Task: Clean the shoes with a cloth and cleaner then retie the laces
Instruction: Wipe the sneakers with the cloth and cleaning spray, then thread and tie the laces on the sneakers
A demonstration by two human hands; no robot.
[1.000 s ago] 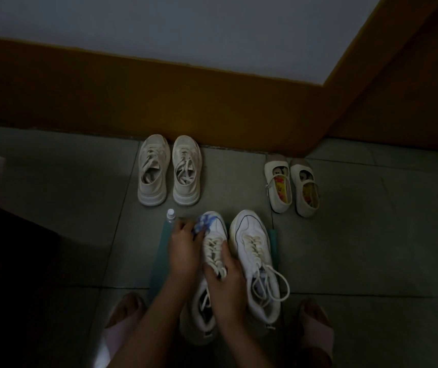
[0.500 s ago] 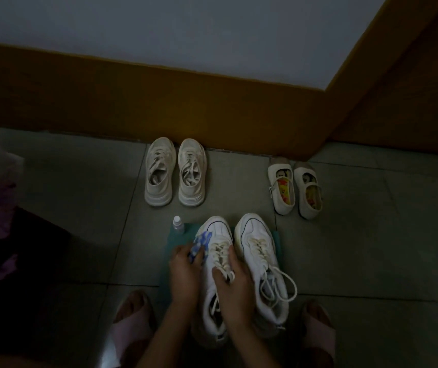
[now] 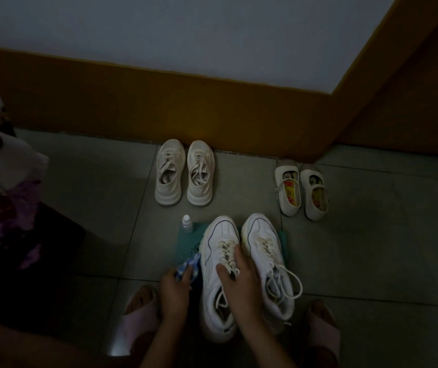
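Holding cloth (image 3: 187,267) beside sneaker (image 3: 219,236) edge, left hand (image 3: 174,292); right hand (image 3: 240,284) grips sneaker

Two white sneakers stand side by side, toes toward twelve o'clock. The left sneaker (image 3: 219,257) is laced but untied, and the right hand (image 3: 239,285) holds it over the laces. The right sneaker (image 3: 263,248) trails loose lace loops (image 3: 290,284) toward four o'clock. A blue-and-white cloth (image 3: 187,266), bunched in the left hand (image 3: 174,290), sits at the left sneaker's nine o'clock. A small clear cleaner bottle (image 3: 186,224) stands upright at its eleven o'clock.
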